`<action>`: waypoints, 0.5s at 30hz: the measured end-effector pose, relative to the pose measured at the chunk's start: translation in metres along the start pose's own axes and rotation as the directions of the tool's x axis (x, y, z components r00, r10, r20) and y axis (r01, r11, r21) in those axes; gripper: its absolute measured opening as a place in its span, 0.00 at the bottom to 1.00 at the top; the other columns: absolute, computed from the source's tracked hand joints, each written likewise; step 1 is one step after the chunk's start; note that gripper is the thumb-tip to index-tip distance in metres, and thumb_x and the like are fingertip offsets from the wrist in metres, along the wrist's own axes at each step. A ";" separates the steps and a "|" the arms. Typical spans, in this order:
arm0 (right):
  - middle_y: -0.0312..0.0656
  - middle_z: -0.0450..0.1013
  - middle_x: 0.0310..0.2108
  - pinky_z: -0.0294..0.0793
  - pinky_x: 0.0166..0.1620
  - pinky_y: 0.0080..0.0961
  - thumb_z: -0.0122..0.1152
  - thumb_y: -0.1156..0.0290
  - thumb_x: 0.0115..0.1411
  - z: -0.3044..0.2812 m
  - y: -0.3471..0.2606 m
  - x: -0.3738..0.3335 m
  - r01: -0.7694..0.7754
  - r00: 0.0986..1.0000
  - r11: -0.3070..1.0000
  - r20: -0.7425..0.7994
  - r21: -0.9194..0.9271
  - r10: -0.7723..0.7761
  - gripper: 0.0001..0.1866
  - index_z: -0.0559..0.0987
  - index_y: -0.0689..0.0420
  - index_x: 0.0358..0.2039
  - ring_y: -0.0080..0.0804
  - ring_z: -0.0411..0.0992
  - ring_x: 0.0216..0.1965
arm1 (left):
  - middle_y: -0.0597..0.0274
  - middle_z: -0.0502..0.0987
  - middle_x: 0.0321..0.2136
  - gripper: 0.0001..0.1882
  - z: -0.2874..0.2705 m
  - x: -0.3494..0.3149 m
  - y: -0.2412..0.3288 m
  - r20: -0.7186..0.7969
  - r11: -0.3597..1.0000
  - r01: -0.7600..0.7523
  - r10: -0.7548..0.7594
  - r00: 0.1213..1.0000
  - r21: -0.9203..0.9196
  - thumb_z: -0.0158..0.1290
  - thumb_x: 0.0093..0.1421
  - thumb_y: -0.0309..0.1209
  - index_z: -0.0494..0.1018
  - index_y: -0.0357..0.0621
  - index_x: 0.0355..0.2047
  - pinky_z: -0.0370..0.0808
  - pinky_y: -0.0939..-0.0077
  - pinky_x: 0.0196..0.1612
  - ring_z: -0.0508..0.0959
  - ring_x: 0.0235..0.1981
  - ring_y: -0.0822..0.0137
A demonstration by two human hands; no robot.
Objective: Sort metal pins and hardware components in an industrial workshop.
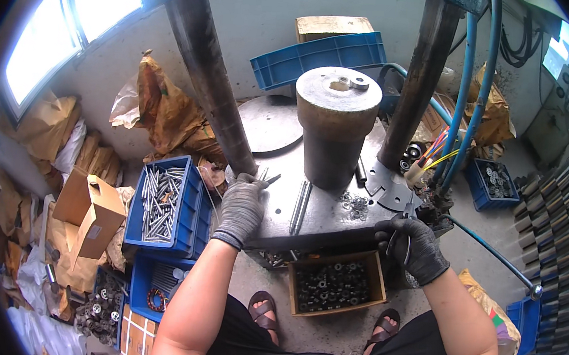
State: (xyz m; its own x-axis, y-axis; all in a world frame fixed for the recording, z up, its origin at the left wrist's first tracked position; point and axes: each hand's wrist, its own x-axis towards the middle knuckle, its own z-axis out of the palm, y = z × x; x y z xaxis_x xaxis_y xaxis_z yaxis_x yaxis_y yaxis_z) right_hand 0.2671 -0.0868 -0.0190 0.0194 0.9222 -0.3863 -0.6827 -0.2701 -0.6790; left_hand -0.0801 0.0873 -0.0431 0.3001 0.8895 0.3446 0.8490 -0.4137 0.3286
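My left hand [241, 209], in a grey glove, is closed at the left edge of the steel press table [273, 225], beside the left column. A slim metal shaft [273, 179] pokes out past its fingertips; the rest is hidden. My right hand [415, 248], in a dark glove, grips a pair of pliers [394, 241] at the table's right corner, their jaws pointing away from me. Between the hands lie two metal shafts [301, 208] side by side. Small retaining rings [355, 207] are scattered right of them. Behind stands a thick steel cylinder [334, 138] with a ring [359, 83] on top.
Two press columns [212, 80] [420, 81] rise from the table. A slotted metal plate [391, 190] lies at its right. Below is a box of dark round parts [337, 287]. A blue crate of shafts [160, 200] stands left; blue hoses [485, 93] hang right.
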 end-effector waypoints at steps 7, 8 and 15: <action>0.42 0.81 0.37 0.79 0.45 0.28 0.64 0.75 0.60 -0.006 -0.005 0.014 0.302 0.935 0.726 0.043 -0.618 -0.352 0.08 0.79 0.60 0.40 0.30 0.79 0.37 | 0.56 0.80 0.41 0.10 0.001 0.005 -0.002 -0.086 0.999 -0.035 0.037 0.996 0.023 0.61 0.54 0.24 0.86 0.48 0.36 0.75 0.63 0.52 0.79 0.47 0.53; 0.42 0.81 0.36 0.78 0.45 0.28 0.64 0.75 0.60 -0.006 -0.004 0.017 0.349 0.904 0.596 0.094 -0.723 -0.416 0.08 0.80 0.61 0.40 0.29 0.79 0.37 | 0.56 0.80 0.41 0.10 0.001 0.005 -0.002 -0.085 0.999 -0.036 0.038 0.996 0.023 0.61 0.54 0.24 0.86 0.48 0.36 0.75 0.63 0.52 0.79 0.47 0.53; 0.49 0.80 0.36 0.78 0.47 0.32 0.64 0.75 0.55 -0.004 0.005 0.033 0.375 0.817 0.119 0.267 -0.919 -0.511 0.08 0.80 0.60 0.37 0.40 0.79 0.38 | 0.56 0.81 0.42 0.08 0.006 0.007 -0.001 -0.018 0.995 -0.058 0.060 0.998 0.081 0.60 0.54 0.24 0.85 0.46 0.34 0.74 0.59 0.56 0.78 0.48 0.51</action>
State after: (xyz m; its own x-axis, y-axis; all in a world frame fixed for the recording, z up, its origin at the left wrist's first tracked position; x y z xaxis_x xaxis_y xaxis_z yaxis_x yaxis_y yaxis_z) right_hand 0.2672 -0.0592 -0.0378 0.1690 0.9655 0.1980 0.5972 0.0595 -0.7999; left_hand -0.0758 0.0947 -0.0466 0.3424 0.8595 0.3796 0.8624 -0.4478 0.2360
